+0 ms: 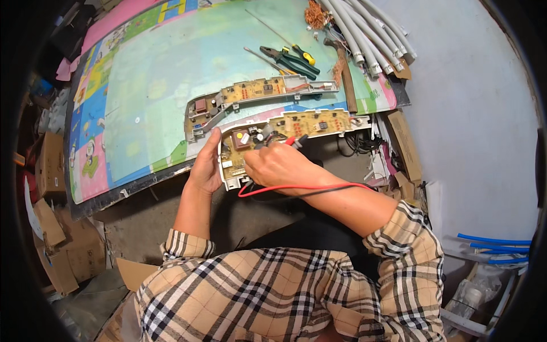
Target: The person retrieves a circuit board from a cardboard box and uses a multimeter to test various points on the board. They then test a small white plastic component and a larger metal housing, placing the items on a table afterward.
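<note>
Circuit board, white-framed: left hand holding left edge; right hand fingers curled around red probe, black probe; second board beyond.

Background: pale grey surface, apparently wall, at right; dark-edged table under cartoon-bordered mat; dull grey floor below; cardboard boxes at left

The held circuit board is yellowish; leads red and black; shirt tan plaid; pliers probably green.
</note>
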### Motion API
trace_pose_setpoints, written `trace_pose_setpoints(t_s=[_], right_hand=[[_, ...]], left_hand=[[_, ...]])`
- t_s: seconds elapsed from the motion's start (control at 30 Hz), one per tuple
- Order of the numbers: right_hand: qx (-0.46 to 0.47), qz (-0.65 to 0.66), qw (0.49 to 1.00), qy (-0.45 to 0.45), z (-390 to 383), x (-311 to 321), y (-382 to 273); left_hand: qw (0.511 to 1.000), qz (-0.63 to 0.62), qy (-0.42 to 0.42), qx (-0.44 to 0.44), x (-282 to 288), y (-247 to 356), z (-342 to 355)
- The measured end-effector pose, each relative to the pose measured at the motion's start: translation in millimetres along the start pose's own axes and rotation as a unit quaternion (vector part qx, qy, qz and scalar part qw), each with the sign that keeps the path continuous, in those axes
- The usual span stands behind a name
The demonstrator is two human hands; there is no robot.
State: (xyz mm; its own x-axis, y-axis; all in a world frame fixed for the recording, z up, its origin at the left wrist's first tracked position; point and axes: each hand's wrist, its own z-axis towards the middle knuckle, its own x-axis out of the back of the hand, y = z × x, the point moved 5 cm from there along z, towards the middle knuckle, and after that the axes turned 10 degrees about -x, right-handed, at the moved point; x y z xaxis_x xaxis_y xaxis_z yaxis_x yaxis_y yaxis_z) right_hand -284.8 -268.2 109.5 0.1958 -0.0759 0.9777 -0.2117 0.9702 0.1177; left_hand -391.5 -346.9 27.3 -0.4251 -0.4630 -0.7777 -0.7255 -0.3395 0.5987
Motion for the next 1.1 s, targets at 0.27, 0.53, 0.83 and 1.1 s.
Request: trace_pose_setpoints(t_s=[0.27, 0.53, 0.83, 1.1], right_hand=[[-0.010, 0.073, 0.997, 0.034, 14.4, -13.4, -3.7], [-0.272, 0.088, 0.954, -0.090, -29.9, -5.6, 66.3], [-0.506, 0.196, 0.838, -0.055, -95.0, -34.6, 158.3], [-0.520, 0.221, 0.819, 0.100, -127.3, -65.3, 196.5]], left_hand=[[0.998, -0.024, 0.059, -0.018, 36.0, -6.4, -20.9], [0.995, -0.009, 0.079, -0.063, 80.2, 19.4, -35.9], [0.968, 0.125, 0.210, -0.054, 104.0, 34.6, -33.9], [0.691, 0.646, 0.288, -0.145, 84.1, 61.1, -32.9]])
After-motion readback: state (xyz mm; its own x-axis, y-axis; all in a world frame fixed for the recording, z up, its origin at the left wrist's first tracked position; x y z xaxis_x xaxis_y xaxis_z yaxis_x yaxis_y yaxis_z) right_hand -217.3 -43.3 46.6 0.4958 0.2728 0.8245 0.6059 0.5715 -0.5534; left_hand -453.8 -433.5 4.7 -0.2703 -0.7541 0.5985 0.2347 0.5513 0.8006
